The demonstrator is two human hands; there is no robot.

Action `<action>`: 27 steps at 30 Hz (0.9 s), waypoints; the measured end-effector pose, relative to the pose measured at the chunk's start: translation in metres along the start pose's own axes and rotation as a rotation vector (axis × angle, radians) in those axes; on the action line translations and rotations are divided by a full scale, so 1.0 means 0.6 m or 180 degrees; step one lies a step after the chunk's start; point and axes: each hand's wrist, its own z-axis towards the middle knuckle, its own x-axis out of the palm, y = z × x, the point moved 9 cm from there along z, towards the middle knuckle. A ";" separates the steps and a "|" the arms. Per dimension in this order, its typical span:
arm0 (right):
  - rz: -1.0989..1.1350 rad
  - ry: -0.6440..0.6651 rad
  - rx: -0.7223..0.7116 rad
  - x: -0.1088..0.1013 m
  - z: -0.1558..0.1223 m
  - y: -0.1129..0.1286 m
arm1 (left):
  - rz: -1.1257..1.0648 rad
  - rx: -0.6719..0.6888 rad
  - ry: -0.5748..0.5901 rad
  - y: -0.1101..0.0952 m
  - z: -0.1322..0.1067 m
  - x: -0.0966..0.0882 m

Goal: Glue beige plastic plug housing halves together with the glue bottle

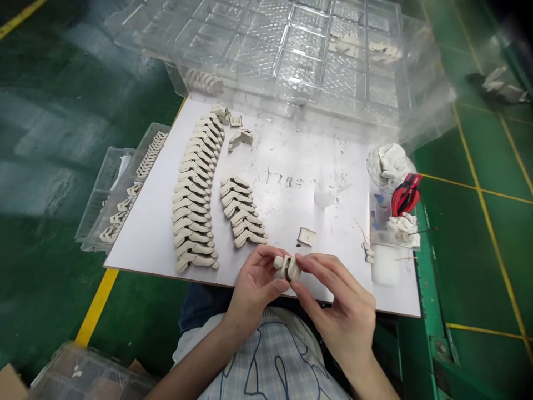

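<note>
Both hands meet over the near edge of a white board (291, 161). My left hand (252, 291) and my right hand (339, 308) pinch the same small beige plastic part (287, 267) between fingertips. A long curved row of identical beige parts (195, 191) lies overlapped on the board's left side. A shorter row (242, 211) lies beside it. One small flat piece (306, 236) rests alone just beyond my fingers. A few loose parts (239, 136) sit at the far end of the rows.
Clear plastic compartment trays (291, 50) stand at the back, a few cells holding parts. Another clear tray with parts (119, 194) hangs off the board's left. A clear container with red-handled tools and white cloth (397, 208) stands at right. Green floor surrounds.
</note>
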 end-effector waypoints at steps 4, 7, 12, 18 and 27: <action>-0.0080 0.0121 -0.0003 0.005 0.004 -0.001 | 0.0141 0.0076 0.0054 -0.002 0.002 0.000; -0.0017 0.0087 0.0134 0.000 -0.002 -0.008 | 0.0128 0.0041 -0.0014 0.001 0.001 -0.002; 0.0087 -0.0100 0.0247 -0.012 -0.012 -0.014 | 0.0070 0.0025 -0.0141 0.002 0.000 -0.003; -0.0039 -0.0055 -0.0018 -0.001 -0.011 0.002 | 0.0038 0.0010 -0.0135 0.007 0.002 -0.006; 0.0057 -0.0054 0.0321 0.001 -0.012 -0.020 | 0.0593 0.0321 0.0120 -0.010 -0.004 -0.005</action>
